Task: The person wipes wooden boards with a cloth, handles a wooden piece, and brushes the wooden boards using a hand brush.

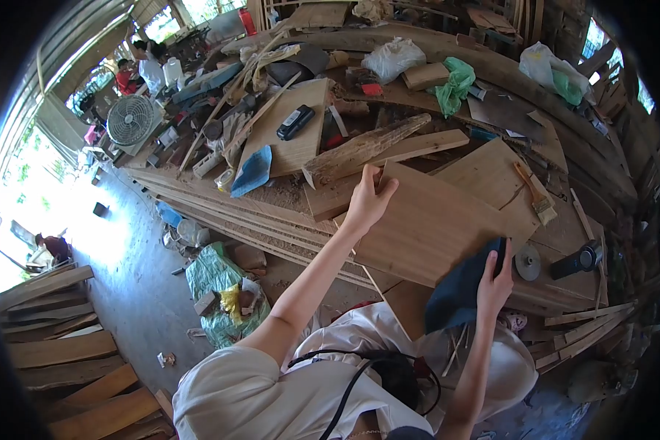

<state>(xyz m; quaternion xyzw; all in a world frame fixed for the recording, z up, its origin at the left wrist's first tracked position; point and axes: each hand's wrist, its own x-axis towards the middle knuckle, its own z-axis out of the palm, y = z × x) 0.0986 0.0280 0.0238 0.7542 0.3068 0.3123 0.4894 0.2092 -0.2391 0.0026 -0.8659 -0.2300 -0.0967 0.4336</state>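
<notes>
Nearest the camera, along the bottom, loose white clothing [227,389] and a black cord [348,389] across it. Just beyond, a flat wooden board [433,224], tilted across the near edge of a cluttered bench. Grasped at its far left corner by the left hand [369,202], with thumb and fingers at the edge. In the right hand [496,282], a dark blue cloth [455,293], gripped at the near right part of the board and hanging over its near edge; impossible to tell whether also gripping wood beneath.

Close against the board's far side, a rough timber piece [367,150] and a pale wooden strip [425,147], crowding the space past the left hand. Beyond the right hand, a round metal disc [527,262], then a dark cylindrical tool [576,262], both close by. Farther back from these, a paintbrush [534,192] on a wooden panel.

Deeper into the clutter, a blue sheet [252,171], a black device [295,122] lying on another panel, and a green plastic bag [455,86]. To the left, a standing fan [130,119]. On the floor, a green sack [216,293] beside the bench and rows of planks [62,348]; well apart, a crouched person [53,248].
</notes>
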